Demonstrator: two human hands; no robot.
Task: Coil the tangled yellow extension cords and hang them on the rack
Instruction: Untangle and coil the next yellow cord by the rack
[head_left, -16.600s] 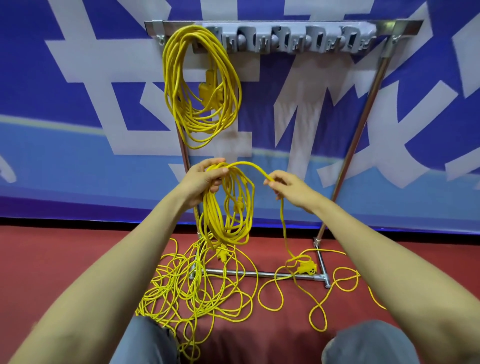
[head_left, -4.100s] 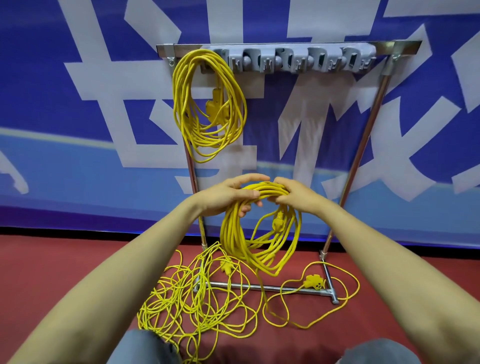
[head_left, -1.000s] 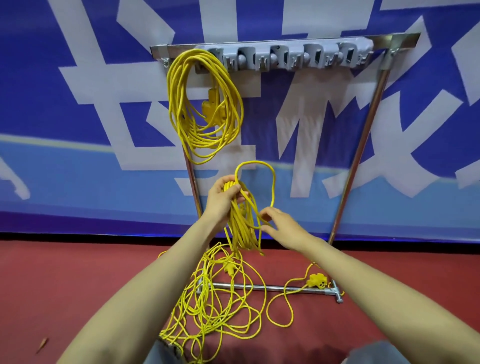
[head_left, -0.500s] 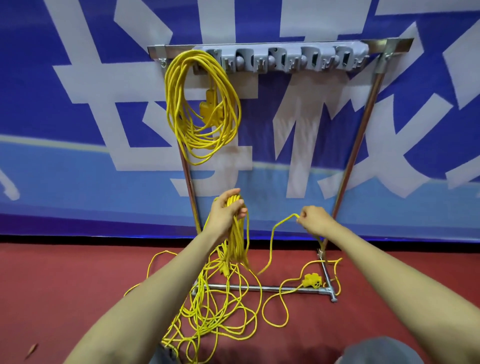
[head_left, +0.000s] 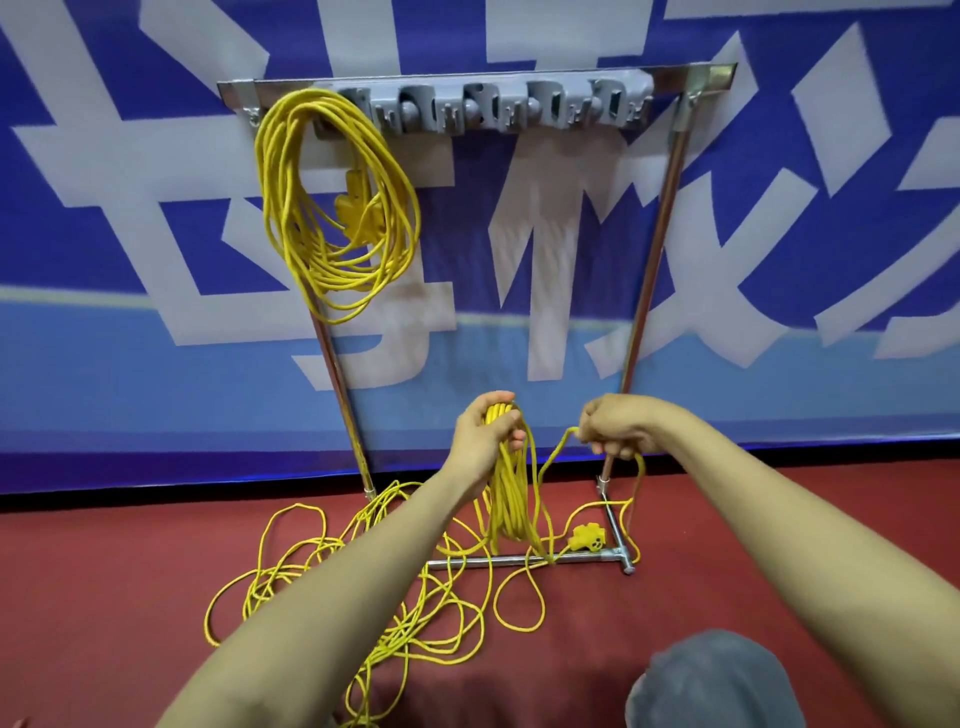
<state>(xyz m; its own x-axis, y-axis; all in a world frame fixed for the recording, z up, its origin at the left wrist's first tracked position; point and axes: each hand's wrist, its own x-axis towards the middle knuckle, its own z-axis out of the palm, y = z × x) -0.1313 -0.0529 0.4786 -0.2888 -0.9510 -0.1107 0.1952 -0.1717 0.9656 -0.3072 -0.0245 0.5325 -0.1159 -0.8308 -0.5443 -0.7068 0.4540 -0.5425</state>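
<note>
A coiled yellow extension cord (head_left: 335, 208) hangs at the left end of the silver metal rack (head_left: 655, 249), which stands before the blue-and-white banner (head_left: 130, 260). Below, the left hand (head_left: 485, 434) grips a bundle of yellow cord loops (head_left: 511, 499); the right hand (head_left: 618, 423), just beside it, holds a strand. Tangled yellow cord (head_left: 374, 587) sprawls on the red floor (head_left: 104, 561), left of the yellow plug (head_left: 588, 538) by the rack's base bar.

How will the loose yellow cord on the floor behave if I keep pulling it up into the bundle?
Probably floppy: the bundle in the left hand hangs limp. The loose cord lies in overlapping loops, so it may snag or lift in clumps. A strand crosses the rack's base bar, and the plug beside it could catch there.
</note>
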